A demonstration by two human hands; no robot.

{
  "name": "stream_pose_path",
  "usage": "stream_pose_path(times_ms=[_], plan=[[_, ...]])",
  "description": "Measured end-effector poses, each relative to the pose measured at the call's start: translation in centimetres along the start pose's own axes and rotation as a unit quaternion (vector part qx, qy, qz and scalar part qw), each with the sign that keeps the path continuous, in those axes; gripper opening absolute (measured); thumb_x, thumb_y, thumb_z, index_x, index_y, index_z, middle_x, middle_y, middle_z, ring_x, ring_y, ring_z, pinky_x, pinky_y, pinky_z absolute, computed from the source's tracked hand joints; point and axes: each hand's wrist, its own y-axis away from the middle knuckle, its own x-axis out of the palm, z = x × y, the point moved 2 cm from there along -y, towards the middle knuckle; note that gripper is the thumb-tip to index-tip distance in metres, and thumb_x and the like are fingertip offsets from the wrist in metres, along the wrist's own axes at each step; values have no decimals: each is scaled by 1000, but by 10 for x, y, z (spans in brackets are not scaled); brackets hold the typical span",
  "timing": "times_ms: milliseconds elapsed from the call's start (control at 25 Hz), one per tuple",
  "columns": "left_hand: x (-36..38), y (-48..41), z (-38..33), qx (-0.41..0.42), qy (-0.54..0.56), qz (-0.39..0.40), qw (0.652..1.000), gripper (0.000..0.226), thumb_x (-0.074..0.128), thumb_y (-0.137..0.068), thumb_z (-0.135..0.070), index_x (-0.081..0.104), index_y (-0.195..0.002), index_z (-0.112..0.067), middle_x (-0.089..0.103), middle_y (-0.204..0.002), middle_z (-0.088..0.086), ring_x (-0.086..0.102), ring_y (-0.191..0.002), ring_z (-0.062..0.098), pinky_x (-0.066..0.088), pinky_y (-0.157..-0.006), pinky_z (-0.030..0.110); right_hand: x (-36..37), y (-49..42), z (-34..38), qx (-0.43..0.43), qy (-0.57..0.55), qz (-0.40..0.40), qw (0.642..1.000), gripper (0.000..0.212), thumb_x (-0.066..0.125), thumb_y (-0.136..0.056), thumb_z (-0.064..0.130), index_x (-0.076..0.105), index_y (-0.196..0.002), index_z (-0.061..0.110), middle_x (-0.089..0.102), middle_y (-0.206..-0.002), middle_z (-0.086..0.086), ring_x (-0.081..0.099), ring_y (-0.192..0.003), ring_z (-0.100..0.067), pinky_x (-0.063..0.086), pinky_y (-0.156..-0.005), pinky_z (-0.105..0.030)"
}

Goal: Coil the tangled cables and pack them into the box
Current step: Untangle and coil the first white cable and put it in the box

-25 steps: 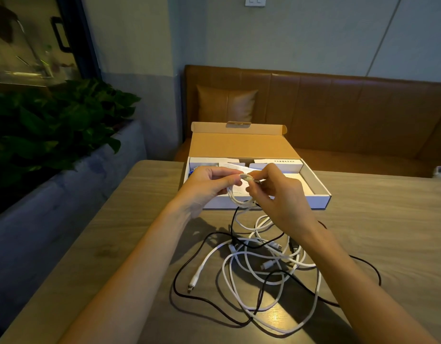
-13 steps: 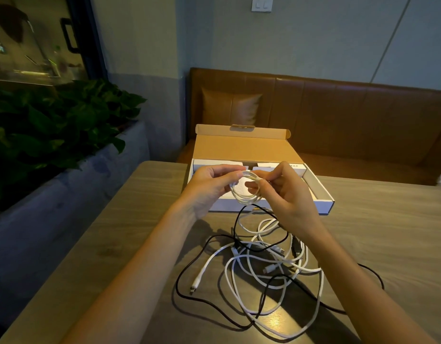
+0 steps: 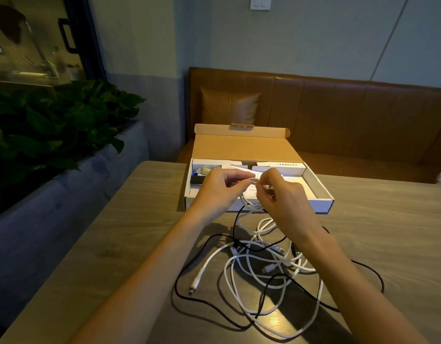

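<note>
Wooden table (image 3: 120, 244) carrying, nearest the viewer, tangled white and black cables (image 3: 266, 274); above them, left hand (image 3: 219, 188) and right hand (image 3: 282, 194) are pinching a small white cable coil (image 3: 249, 199) with closed fingertips, in front of open box (image 3: 321, 192); leather bench (image 3: 338, 108) is lying beyond

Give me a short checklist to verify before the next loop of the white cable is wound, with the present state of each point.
1. Left hand pinches the small white coil: ok.
2. Right hand holds the same coil: ok.
3. Cardboard box open, lid back: ok.
4. White cable free of the black cable: not ok, they cross on the table.
5. Free room in the box for the coil: cannot tell, the hands hide it.
</note>
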Motion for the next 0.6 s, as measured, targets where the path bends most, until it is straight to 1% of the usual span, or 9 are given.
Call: stream_pose_path(times_ms=[40, 120, 160, 200, 280, 360, 440, 520, 600], plan=[[0, 0, 1, 12, -12, -6, 1000, 20, 66, -96, -23, 75, -114, -25, 72, -111, -10, 64, -102, 5, 52, -82, 16, 1, 0, 1, -4, 6, 6, 1000, 15, 58, -101, 19, 54, -113, 11, 73, -99, -8, 64, -74, -15, 59, -70, -29], [0, -1, 3, 34, -36, -23, 999, 20, 63, -98, -23, 75, -114, -24, 72, -112, -8, 64, -105, 8, 54, -87, 23, 4, -1, 2, 5, 3, 5, 1000, 13, 59, -100, 19, 56, -111, 12, 73, -95, -6, 63, -71, -12, 56, -69, -21], [0, -2, 3, 43, -45, -30, 998, 20, 62, -98, -24, 75, -114, -24, 71, -114, -7, 64, -106, 9, 55, -89, 27, 4, -2, 2, 22, -14, -7, 1000, 10, 61, -99, 19, 57, -107, 14, 72, -91, -3, 63, -69, -9, 54, -67, -17], [0, -2, 3, 51, -50, -34, 997, 20, 61, -99, -24, 75, -114, -24, 71, -114, -7, 63, -106, 9, 55, -89, 28, 3, -2, 1, 42, -44, -27, 998, 9, 64, -97, 19, 58, -102, 15, 71, -86, 1, 65, -68, -7, 55, -65, -16], [0, -1, 1, 59, -35, -32, 997, 20, 61, -100, -25, 74, -114, -26, 71, -111, -8, 64, -102, 9, 56, -87, 27, 0, -2, 1, 79, -127, -65, 987, 9, 68, -94, 20, 60, -96, 15, 72, -82, 3, 71, -70, -9, 61, -65, -24], [-2, -1, -2, 42, 29, -22, 998, 19, 62, -98, -23, 74, -113, -27, 73, -109, -11, 65, -102, 7, 56, -83, 21, -4, -4, 1, 103, -216, -79, 968, 9, 71, -92, 18, 63, -96, 16, 73, -85, 1, 73, -76, -14, 62, -69, -30], [-3, 0, -5, -6, 117, 7, 993, 20, 65, -96, -19, 75, -110, -29, 74, -107, -12, 66, -103, 6, 55, -79, 18, -8, -6, -1, 123, -292, -63, 946, 13, 71, -91, 16, 65, -102, 16, 74, -93, -1, 75, -82, -18, 62, -74, -32], [-5, 0, -4, -58, 203, 65, 975, 24, 66, -94, -13, 75, -112, -26, 75, -111, -5, 66, -109, 14, 55, -86, 24, -11, -9, -6, 151, -354, -38, 922, 17, 70, -92, 12, 66, -108, 14, 74, -98, -1, 75, -85, -18, 62, -77, -31], [-9, -1, 0, -82, 258, 122, 955, 29, 67, -92, -8, 73, -117, -20, 73, -117, 4, 65, -116, 24, 55, -93, 31, -12, -10, -12, 179, -406, -24, 896, 16, 70, -91, 6, 68, -106, 11, 74, -99, -2, 73, -89, -21, 61, -78, -30]])
